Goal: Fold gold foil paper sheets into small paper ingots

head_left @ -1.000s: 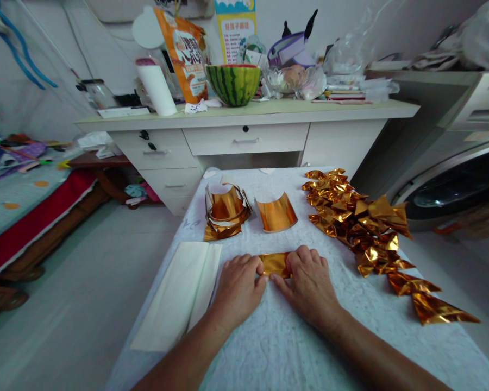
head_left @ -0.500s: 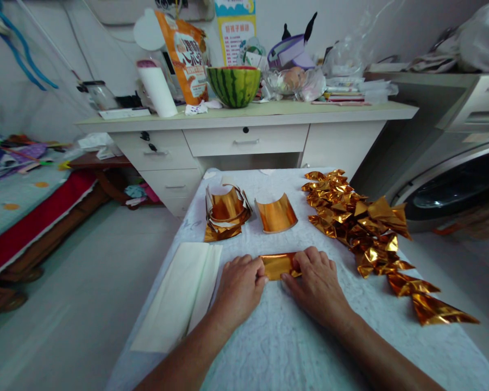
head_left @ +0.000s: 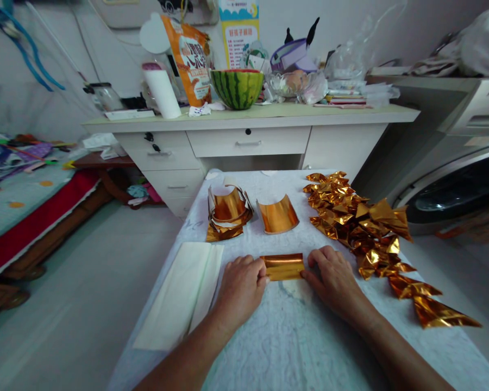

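Note:
A folded strip of gold foil paper point(head_left: 284, 267) lies across the cloth-covered table in front of me. My left hand point(head_left: 244, 282) is closed, its thumb and bent fingers pinching the strip's left end. At the other end, my right hand point(head_left: 330, 277) has its thumb tip at the lower right corner, while the bent index finger stays apart from the thumb beside the edge. Just beyond the strip stands a curved gold foil sheet point(head_left: 279, 215). Left of that are more curled gold foil sheets point(head_left: 229, 209) with strips around them.
Twisted gold foil pieces point(head_left: 362, 222) are heaped along the table's right side. Folded white paper point(head_left: 175, 296) lies on the left. A desk point(head_left: 248, 122) bears half a watermelon point(head_left: 237, 89) and an orange bag point(head_left: 190, 62). A washing machine point(head_left: 452, 136) stands right.
My right hand has slid right off the foil strip's surface to its right edge, uncovering that end. The left hand keeps its hold. The view has shifted slightly.

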Demonstrator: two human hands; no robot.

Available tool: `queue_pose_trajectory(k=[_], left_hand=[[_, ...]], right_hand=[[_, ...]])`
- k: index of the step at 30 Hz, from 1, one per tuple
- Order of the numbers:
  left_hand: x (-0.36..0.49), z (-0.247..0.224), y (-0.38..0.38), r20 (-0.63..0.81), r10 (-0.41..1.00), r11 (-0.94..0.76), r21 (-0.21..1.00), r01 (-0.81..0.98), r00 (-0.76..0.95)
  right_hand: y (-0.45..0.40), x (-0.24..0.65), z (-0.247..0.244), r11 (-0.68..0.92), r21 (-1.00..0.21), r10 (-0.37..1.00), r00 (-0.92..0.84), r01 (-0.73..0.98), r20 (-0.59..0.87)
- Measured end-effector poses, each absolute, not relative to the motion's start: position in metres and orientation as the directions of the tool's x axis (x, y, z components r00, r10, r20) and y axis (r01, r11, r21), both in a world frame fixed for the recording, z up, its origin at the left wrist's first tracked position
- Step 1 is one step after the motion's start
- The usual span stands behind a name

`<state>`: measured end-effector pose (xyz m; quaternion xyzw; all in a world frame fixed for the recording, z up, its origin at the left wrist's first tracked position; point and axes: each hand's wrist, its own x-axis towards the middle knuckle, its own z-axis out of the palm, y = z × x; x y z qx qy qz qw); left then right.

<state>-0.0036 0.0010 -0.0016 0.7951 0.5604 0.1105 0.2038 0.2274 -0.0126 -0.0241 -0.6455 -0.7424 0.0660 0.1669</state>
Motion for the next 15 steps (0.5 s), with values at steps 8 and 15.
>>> queue_pose_trajectory(k=[8, 15], left_hand=[[-0.004, 0.000, 0.001, -0.029, 0.929, -0.317, 0.445, 0.837, 0.368], [-0.002, 0.001, 0.000, -0.025, 0.932, -0.311, 0.465, 0.829, 0.363]], right_hand=[[-0.019, 0.214, -0.006, 0.370, -0.438, 0.915, -0.239, 0.819, 0.326], [-0.020, 0.193, -0.012, 0.422, -0.479, 0.907, -0.365, 0.770, 0.211]])
